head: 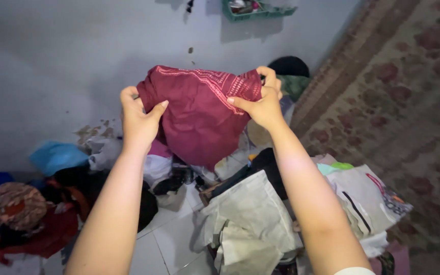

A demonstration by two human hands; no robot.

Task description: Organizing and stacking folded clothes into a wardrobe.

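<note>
Hands, left [137,118] and right [263,102], pinch maroon cloth [197,114] stretched sideways, patterned edge up

Floor beneath me: white tile floor [171,239], pale grout lines showing in the bare patch between my arms.

On it, to my left: a red cloth [47,235], with a brown patterned cloth [19,203] heaped on top; a light blue cloth [57,155] behind them, near the wall; dark garments [146,203] beside these.

Centre: a crumpled grey-white fabric bag [253,214], with black cloth [266,163] just behind it.

To my right: a white printed bag [370,196], lying at the edge of a patterned reddish carpet [408,102] that covers the floor on that side.
</note>
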